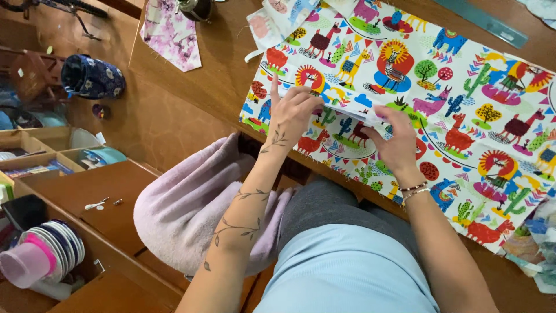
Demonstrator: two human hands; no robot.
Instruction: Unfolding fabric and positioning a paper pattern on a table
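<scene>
A large white fabric [463, 87] printed with bright llamas, cacti and lions lies spread on a wooden table [226, 64]. My left hand [294, 113] and my right hand [398, 142] pinch a folded strip of this fabric [353, 113] near the table's front edge, one hand at each end of the fold. The right wrist wears beaded bracelets. The left forearm has a vine tattoo.
A pink floral fabric piece [171, 32] and small printed scraps [272, 23] lie at the table's far left. A clear ruler [483, 22] sits at the top right. A lilac towel [185, 203] drapes beside my lap. Wooden drawers [52, 156] with plates [55, 246] stand at left.
</scene>
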